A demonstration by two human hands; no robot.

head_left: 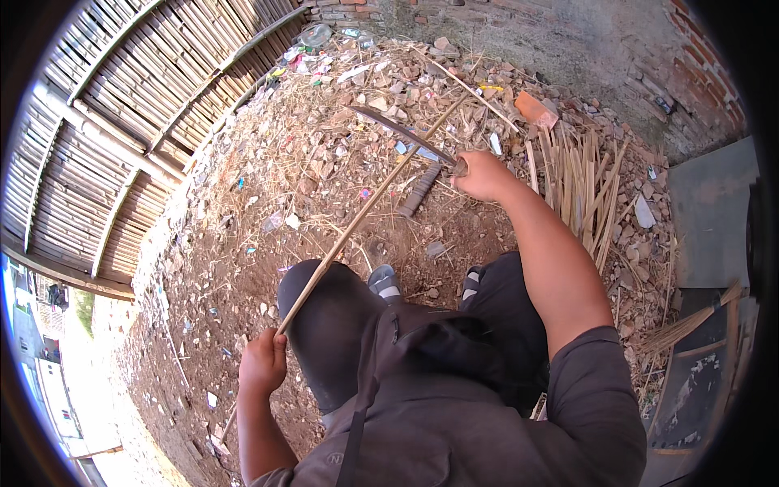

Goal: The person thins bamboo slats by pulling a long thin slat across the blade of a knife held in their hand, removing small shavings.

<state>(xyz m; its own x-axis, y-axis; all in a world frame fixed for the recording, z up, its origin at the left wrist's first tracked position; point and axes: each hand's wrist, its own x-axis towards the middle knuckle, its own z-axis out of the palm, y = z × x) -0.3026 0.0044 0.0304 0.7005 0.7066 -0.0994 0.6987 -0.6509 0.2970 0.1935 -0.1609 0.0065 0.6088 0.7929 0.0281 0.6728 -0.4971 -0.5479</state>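
Note:
My left hand (262,362) is closed around a long thin bamboo strip (349,231), which slants up across my left knee to the rubble ahead. In my right hand (484,176) is the short handle of a sickle (406,132). Its dark curved blade points left and crosses the strip near the strip's far part. Whether blade and strip touch, I cannot tell. Just below the crossing, a short brown ridged, rod-like piece (420,191) lies on the dirt.
To the right lies a heap of split bamboo strips (576,183). An orange brick piece (535,109) sits behind it. Stone rubble and litter (324,158) cover the ground. A bamboo slat fence (154,89) stands left, a brick wall (560,45) at the back, and a grey panel (714,219) at right.

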